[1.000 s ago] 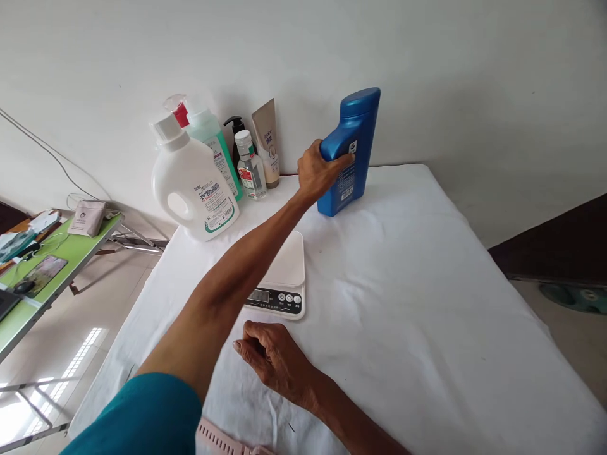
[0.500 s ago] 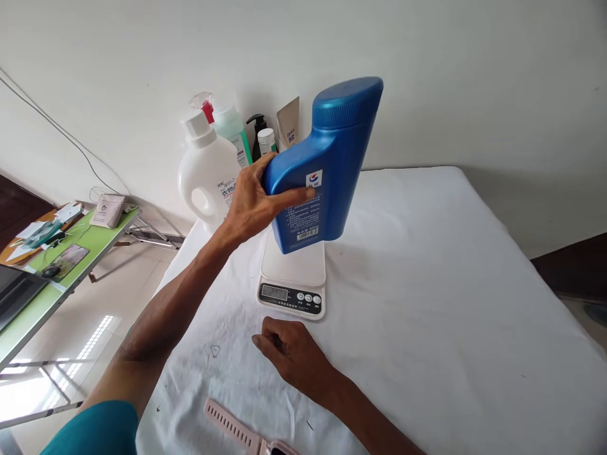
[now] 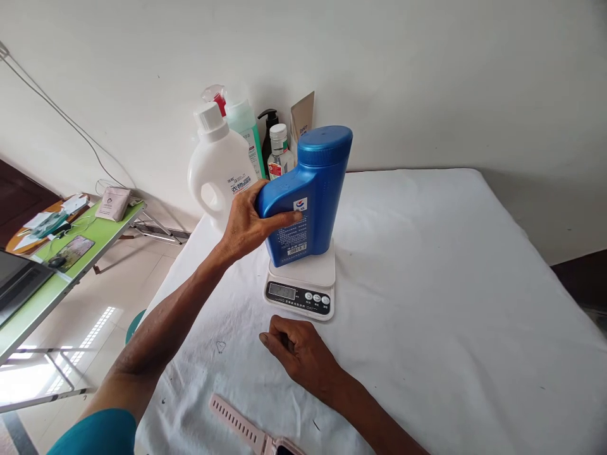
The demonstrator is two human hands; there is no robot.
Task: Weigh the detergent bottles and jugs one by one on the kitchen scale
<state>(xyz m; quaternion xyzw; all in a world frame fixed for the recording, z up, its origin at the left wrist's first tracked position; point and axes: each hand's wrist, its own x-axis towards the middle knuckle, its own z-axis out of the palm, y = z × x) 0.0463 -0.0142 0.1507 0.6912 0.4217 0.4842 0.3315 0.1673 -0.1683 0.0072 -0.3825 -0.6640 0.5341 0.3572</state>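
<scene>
My left hand (image 3: 251,218) grips a blue plastic bottle (image 3: 320,196) by its side, thumb across the printed label. The bottle is nearly upright, over the plate of a white digital kitchen scale (image 3: 303,275); I cannot tell whether its base bears on the plate. In front of the scale, my right hand (image 3: 301,354) rests on the white cloth with its fingers curled in. Nothing shows in its fingers. A pink watch (image 3: 246,430) lies on the cloth near the bottom edge.
A white detergent jug (image 3: 220,170), a green bottle (image 3: 246,129), a black pump bottle (image 3: 269,129), a clear bottle (image 3: 279,155) and a beige tube (image 3: 302,117) stand against the wall. To the left is a green table (image 3: 102,230) with a laptop (image 3: 21,281).
My left hand has lowered the blue bottle toward the scale and brought it closer to upright. My right hand stays curled in front of the scale. The view has shifted slightly.
</scene>
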